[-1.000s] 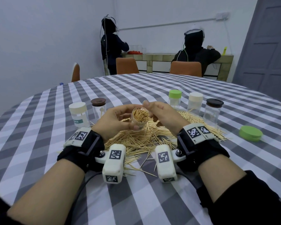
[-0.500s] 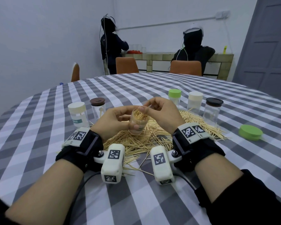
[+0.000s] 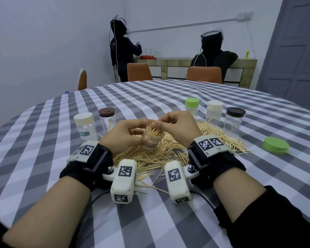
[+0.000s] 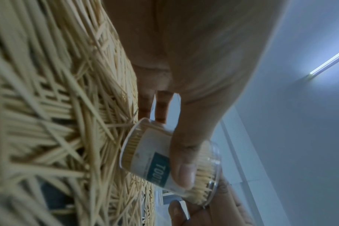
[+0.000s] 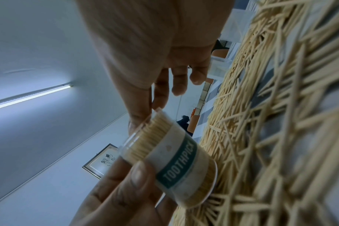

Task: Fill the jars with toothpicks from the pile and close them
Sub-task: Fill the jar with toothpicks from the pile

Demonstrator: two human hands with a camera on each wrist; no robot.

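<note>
Checked tablecloth [image 3: 168, 97] under toothpick pile [image 3: 159, 154]; above pile, left hand [image 3: 125, 135] clamped round open full jar [image 3: 153, 138]; right hand [image 3: 177, 126] fingertips pinched together at jar's mouth.

The pile of toothpicks [image 3: 161, 151] lies on the table [image 3: 43, 158] near its front edge, and above the pile an open jar [image 3: 153, 138] packed with toothpicks sits in the left hand [image 3: 125, 136], with the right hand [image 3: 179, 127] just right of it, fingertips at its mouth. Behind the pile's left end stand two lidded jars [image 3: 86, 127] [image 3: 106, 119]; behind its right end stand three more in a row [image 3: 191, 108] [image 3: 214, 113] [image 3: 234, 122]. A loose lid [image 3: 276, 145] lies on the table right of the pile, toward the right edge.
</note>
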